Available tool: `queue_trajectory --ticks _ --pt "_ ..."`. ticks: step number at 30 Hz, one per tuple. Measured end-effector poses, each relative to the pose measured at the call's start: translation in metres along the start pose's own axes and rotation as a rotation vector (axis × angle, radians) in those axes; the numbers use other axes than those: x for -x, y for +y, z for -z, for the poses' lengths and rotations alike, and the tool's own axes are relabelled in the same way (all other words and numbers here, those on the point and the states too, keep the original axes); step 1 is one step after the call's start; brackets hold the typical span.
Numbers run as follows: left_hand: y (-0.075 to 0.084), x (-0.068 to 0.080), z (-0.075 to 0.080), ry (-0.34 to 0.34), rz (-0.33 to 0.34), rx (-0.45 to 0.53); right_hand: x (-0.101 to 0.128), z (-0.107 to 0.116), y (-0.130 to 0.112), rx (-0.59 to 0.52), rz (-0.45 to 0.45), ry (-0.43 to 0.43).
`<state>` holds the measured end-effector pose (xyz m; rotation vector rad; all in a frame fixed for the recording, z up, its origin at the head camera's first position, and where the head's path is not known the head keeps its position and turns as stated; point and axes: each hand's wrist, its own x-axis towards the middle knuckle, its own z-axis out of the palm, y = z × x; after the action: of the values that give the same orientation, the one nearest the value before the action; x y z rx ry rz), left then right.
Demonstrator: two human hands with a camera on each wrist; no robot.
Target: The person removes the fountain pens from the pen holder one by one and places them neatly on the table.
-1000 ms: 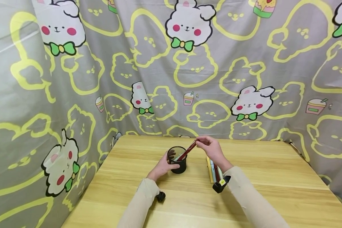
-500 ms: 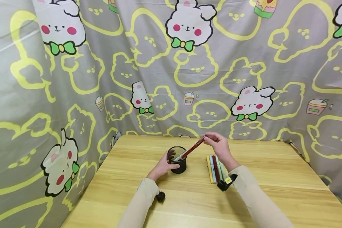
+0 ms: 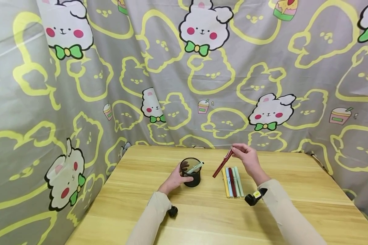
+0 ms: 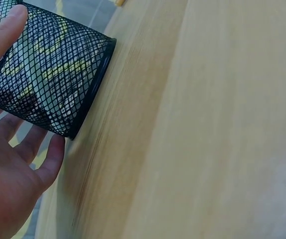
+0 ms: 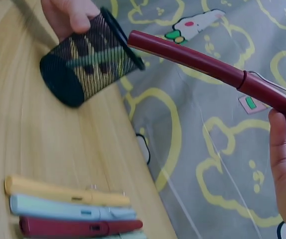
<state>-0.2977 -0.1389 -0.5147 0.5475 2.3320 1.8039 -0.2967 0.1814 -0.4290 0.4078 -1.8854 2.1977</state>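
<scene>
My left hand [image 3: 174,179] holds a black mesh pen holder [image 3: 192,181] on the table, thumb on its near side and fingers round the far side. A pale green pen [image 3: 197,167] leans inside it, its clip end above the rim. With its fingertips my right hand [image 3: 249,161] pinches a dark red pen [image 3: 223,162] by the clip end. That pen hangs tilted in the air, between the holder and a row of pens. In the row lie a yellow pen [image 5: 66,191], a light blue pen [image 5: 68,206], another dark red pen [image 5: 78,227] and pale green ones [image 3: 239,182].
The wooden table [image 3: 184,224] runs back to a grey curtain [image 3: 171,78] with cartoon rabbits, which also hangs along the left side. Small black cameras are strapped to both wrists.
My right hand has drawn the dark red pen out of the holder and carried it right, so it now hangs lower end down. The left hand and holder stay put.
</scene>
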Motion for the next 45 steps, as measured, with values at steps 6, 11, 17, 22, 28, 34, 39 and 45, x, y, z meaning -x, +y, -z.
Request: queue_trajectory --ticks 6,11,17,22,28,34,39,45 --pt "0.02 0.01 0.001 -0.027 0.003 -0.005 0.002 0.018 0.002 0.044 -0.064 -0.011" --pt "0.01 0.006 0.0 -0.016 -0.009 -0.001 0.004 0.031 0.0 0.044 -0.107 -0.03" --pt "-0.009 -0.002 -0.001 0.012 -0.007 -0.031 0.004 0.047 0.002 0.1 -0.147 -0.064" --pt "-0.01 -0.002 -0.001 0.001 -0.006 -0.023 0.005 0.059 0.006 0.187 -0.182 -0.081" --pt "0.011 0.007 0.0 -0.028 -0.008 -0.009 0.006 0.072 0.01 0.267 -0.215 -0.099" --pt "0.022 0.012 0.001 -0.026 -0.008 -0.019 0.007 0.08 0.011 0.298 -0.231 -0.108" --pt "0.021 0.012 0.0 -0.022 -0.013 -0.011 0.007 0.087 0.014 0.324 -0.253 -0.113" --pt "0.022 0.012 0.0 -0.022 -0.015 0.0 0.008 0.097 0.024 0.359 -0.285 -0.117"
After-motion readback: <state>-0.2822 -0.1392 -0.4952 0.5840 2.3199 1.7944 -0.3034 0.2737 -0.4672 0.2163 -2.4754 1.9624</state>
